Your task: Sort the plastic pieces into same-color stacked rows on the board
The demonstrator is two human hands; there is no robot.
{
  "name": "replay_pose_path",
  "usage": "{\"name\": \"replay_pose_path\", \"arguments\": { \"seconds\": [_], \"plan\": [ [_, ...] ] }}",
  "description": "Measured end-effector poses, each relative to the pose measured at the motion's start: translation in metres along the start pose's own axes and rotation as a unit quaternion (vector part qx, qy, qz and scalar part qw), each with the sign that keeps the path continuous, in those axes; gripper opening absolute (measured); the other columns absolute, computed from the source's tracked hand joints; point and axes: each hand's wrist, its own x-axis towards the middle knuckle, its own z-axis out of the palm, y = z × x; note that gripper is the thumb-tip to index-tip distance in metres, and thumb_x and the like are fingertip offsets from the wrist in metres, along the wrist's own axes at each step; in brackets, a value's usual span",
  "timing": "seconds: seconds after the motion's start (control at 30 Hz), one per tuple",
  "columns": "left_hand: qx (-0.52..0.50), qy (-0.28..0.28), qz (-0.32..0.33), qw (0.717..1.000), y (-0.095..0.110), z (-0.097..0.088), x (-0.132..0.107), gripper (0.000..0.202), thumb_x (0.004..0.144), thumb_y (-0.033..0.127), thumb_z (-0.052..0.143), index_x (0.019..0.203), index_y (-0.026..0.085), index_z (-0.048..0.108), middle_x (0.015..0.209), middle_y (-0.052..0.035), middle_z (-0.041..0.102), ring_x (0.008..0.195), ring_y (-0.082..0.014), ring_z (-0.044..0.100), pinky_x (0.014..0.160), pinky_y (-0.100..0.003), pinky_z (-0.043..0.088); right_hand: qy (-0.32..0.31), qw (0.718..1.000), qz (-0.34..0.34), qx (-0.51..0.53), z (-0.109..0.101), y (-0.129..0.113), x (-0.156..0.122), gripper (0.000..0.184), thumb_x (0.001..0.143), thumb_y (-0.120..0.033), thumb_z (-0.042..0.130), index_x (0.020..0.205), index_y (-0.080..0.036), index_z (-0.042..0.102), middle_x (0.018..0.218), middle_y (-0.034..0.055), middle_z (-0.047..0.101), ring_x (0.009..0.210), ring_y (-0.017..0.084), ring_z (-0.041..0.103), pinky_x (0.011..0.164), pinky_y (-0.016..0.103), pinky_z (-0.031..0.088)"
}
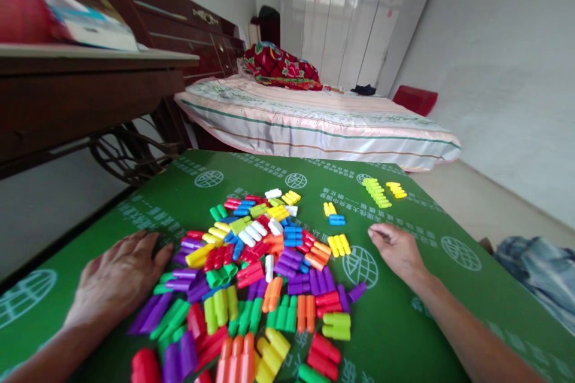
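Note:
My left hand (117, 275) lies flat on the green board, fingers stretched out, at the left edge of a pile of coloured plastic pieces shaped like joined tubes. Closest to its thumb and wrist are purple pieces (151, 312) and green pieces (171, 318). On the right, my right hand (399, 251) rests with its fingers curled in, and no piece shows in it. A yellow piece (339, 245) lies left of that hand, apart from it. Beyond are a blue piece (336, 220) and a small yellow piece (329, 209).
Lime-green pieces (376, 192) form a row at the board's far right, beside a yellow group (396, 190). The printed green board (251, 170) ends near a bed (314, 125). A dark wooden table (90, 81) stands at left, and bluish cloth (534, 269) lies at right.

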Motion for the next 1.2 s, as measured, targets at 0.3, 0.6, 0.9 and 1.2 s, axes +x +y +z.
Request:
{"name": "replay_pose_path", "arguments": {
  "seconds": [0.3, 0.6, 0.9, 1.2],
  "plan": [
    [-0.017, 0.023, 0.014, 1.000, 0.000, 0.001, -0.004, 0.078, 0.086, 0.054, 0.005, 0.135, 0.006, 0.042, 0.146, -0.0184, 0.040, 0.137, -0.0342, 0.033, 0.114, -0.053, 0.028, -0.044, 0.993, -0.078, -0.072, 0.004, -0.021, -0.024, 0.020, 0.084, -0.035, 0.052, 0.087, -0.027, 0.070, 0.089, 0.0024, 0.072, 0.079, 0.020, 0.067, 0.072, 0.033, 0.053],
    [-0.021, 0.030, 0.019, 0.999, 0.000, 0.000, -0.006, 0.072, 0.089, 0.051, 0.010, 0.134, 0.006, 0.043, 0.146, -0.0198, 0.039, 0.137, -0.0353, 0.033, 0.113, -0.055, 0.029, -0.004, 0.957, -0.193, -0.215, 0.014, -0.022, -0.036, 0.021, 0.090, -0.026, 0.049, 0.087, -0.024, 0.069, 0.095, 0.0053, 0.071, 0.087, 0.021, 0.061, 0.078, 0.033, 0.049],
    [0.007, 0.030, 0.003, 1.000, -0.004, 0.008, -0.001, 0.069, 0.089, 0.051, 0.011, 0.136, 0.010, 0.041, 0.147, -0.0158, 0.039, 0.138, -0.0317, 0.032, 0.114, -0.051, 0.030, 0.028, 0.928, -0.251, -0.275, 0.017, -0.023, -0.040, 0.025, 0.094, -0.020, 0.045, 0.088, -0.020, 0.070, 0.094, 0.0064, 0.069, 0.089, 0.020, 0.058, 0.083, 0.030, 0.045],
    [0.011, 0.045, 0.008, 0.999, 0.001, 0.007, -0.005, 0.060, 0.093, 0.046, 0.019, 0.133, 0.011, 0.044, 0.146, -0.0149, 0.041, 0.136, -0.0303, 0.034, 0.114, -0.049, 0.031, 0.029, 0.920, -0.262, -0.291, 0.015, -0.024, -0.042, 0.027, 0.095, -0.020, 0.044, 0.087, -0.019, 0.070, 0.093, 0.0065, 0.069, 0.087, 0.020, 0.058, 0.080, 0.030, 0.044]
  ]
}}
